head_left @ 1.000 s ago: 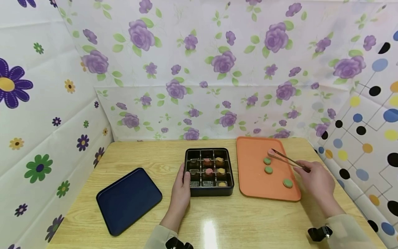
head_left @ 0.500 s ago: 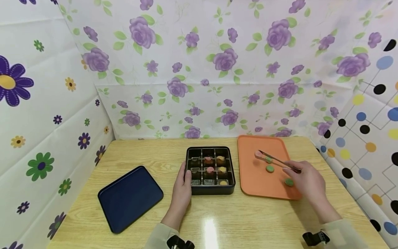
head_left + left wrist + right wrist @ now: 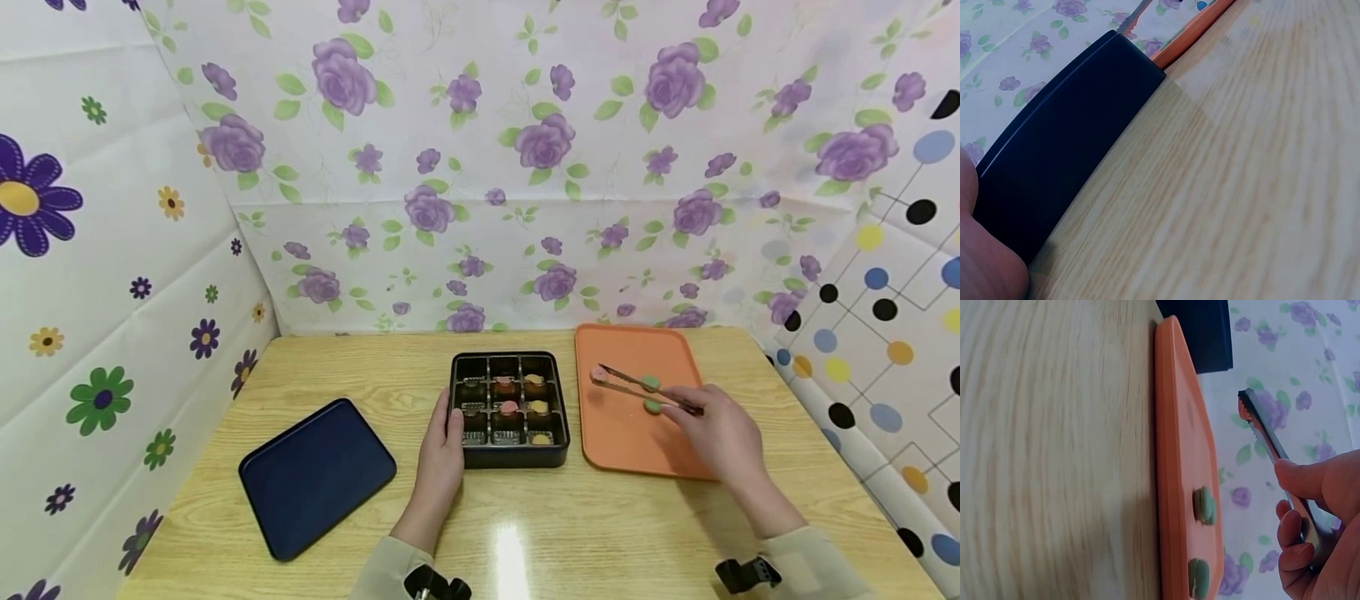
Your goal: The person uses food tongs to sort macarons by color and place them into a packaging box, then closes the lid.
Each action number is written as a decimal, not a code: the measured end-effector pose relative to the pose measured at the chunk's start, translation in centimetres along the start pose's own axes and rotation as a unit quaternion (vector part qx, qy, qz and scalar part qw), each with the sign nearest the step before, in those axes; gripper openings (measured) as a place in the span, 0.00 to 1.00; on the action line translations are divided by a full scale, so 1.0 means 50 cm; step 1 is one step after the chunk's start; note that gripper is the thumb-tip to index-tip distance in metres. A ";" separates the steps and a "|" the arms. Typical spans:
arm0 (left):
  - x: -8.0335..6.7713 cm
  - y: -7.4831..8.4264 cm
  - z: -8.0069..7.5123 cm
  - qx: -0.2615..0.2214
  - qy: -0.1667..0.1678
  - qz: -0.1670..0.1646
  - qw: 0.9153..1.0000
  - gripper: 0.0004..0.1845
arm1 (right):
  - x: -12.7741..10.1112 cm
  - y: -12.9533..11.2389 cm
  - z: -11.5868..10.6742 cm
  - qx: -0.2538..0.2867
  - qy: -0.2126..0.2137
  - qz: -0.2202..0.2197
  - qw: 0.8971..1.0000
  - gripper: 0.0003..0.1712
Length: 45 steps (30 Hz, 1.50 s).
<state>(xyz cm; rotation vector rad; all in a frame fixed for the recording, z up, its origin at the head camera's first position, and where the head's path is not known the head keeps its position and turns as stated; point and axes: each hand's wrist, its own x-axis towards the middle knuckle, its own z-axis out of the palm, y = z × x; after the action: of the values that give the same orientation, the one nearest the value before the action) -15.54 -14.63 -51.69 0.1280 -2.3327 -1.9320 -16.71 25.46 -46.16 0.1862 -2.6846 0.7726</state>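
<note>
Behind the wood-grain table hangs purple-rose sheeting. My left hand holds a black compartment box; right of the box, my right hand grips tongs pinching a pink macaron above an orange tray.

a wood-grain table — rose-print cloth behind it, daisy-print cloth left, dotted cloth right.

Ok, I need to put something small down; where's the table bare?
Bare wood lies in front of the black box, between left hand and right hand, and behind the dark blue tray, left of the box. Tight: the narrow gap between box and orange tray. Crowded: that tray, with tongs over it.
</note>
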 end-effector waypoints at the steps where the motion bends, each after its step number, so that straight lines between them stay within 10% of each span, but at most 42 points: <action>1: 0.000 0.000 0.000 0.001 0.000 0.001 1.000 0.32 | 0.000 -0.003 0.001 0.002 0.000 -0.004 1.000 0.18; 45: -0.002 -0.001 -0.001 0.011 -0.001 -0.003 1.000 0.36 | -0.023 -0.149 0.032 0.053 -0.029 -0.042 0.997 0.16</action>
<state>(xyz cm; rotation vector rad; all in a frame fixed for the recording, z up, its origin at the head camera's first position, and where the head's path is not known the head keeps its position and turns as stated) -15.44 -14.67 -51.75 0.1340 -2.3576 -1.9109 -14.46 18.36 -44.17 0.3511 -2.6722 0.8953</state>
